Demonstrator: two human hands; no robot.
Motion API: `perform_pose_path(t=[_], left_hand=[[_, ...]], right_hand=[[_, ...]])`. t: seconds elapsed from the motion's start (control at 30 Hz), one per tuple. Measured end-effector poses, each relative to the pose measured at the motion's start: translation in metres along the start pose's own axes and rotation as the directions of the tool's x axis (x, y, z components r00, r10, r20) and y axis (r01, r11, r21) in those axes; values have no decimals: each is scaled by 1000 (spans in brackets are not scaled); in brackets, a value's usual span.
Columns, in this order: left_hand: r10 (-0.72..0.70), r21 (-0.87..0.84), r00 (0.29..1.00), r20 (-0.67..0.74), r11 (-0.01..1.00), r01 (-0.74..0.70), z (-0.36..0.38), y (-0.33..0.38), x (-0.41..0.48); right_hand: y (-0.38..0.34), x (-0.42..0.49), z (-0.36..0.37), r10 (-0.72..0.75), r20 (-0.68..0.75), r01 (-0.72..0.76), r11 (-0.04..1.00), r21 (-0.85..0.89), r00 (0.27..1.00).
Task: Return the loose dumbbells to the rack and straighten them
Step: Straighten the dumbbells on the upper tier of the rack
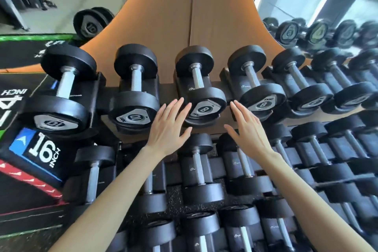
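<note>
I've got both hands up at the top tier of the rack point(223, 129), flanking the dumbbell marked 8 point(201, 96). My left hand point(169, 127) is flat and open, fingers spread, tips just at the left edge of its near head. My right hand point(250, 131) mirrors it on the other side, palm open, fingertips reaching into the gap between this 8 and the second 8 dumbbell point(256, 90). Neither hand has hold of anything; whether the left fingertips actually touch the rubber I can't tell.

Why bracket it like this? The near head's label plate sits turned a little off level, and I judge that two open palms, one per side, let me twist the weight in its cradle without lifting it. So I read this as the straightening step, not carrying.

The pair of 10s, the inner one point(134, 96) and the outer one point(61, 96), sit seated to the left, handles running front to back. Lower tiers look filled, every handle lying the same way. I see no dumbbell loose on the floor from here, though what looks like one shows in the mirror behind the rack. Beside the rack, the plyo box point(30, 149) reads 16 inch.
</note>
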State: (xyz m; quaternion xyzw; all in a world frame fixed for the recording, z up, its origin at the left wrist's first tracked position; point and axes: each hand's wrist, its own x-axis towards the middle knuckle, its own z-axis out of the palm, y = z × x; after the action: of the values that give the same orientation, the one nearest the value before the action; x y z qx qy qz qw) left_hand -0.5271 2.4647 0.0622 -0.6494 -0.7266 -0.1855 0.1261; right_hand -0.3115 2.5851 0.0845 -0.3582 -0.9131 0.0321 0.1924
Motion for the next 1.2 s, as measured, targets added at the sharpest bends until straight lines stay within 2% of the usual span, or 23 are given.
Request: perform_pose_path(t=[0.23,0.4,0.5,0.6,0.67,0.73,0.83,0.93,1.0,1.1,1.2], left_hand=[[48,-74,999,-19,996,-50,17,3,71],[105,-235,994,43,968,-92,42,4,113],[91,-252,986,-138,960,-124,55,2,124],[114,-195,934,-339,963,-188,70,-3,123],[118,-171,906,-407,964,-202,77,-7,122],[84,-186,891,-447,965,-185,81,-11,120],[31,-244,878,-478,955,-167,85,-13,116],[-62,-378,874,-482,914,-144,91,-16,109],[-141,-487,870,-472,864,-124,97,-18,104],[-285,-636,854,-434,769,-67,107,-18,97],[-439,-743,794,-420,669,-23,119,-16,89]], right_hand=[[17,41,19,-5,47,2,998,68,999],[39,75,39,-42,108,23,986,164,993],[49,88,53,-36,144,-4,964,264,989],[57,94,67,-29,203,-69,885,461,979],[59,97,74,-41,218,-102,789,605,975],[55,99,79,-37,212,-109,763,637,977],[47,103,80,-43,189,-74,818,570,981],[44,109,71,-112,160,44,924,379,981],[38,113,60,-187,146,150,960,236,972],[27,119,44,-270,153,268,963,31,951],[13,125,38,-289,180,320,930,-182,940]])
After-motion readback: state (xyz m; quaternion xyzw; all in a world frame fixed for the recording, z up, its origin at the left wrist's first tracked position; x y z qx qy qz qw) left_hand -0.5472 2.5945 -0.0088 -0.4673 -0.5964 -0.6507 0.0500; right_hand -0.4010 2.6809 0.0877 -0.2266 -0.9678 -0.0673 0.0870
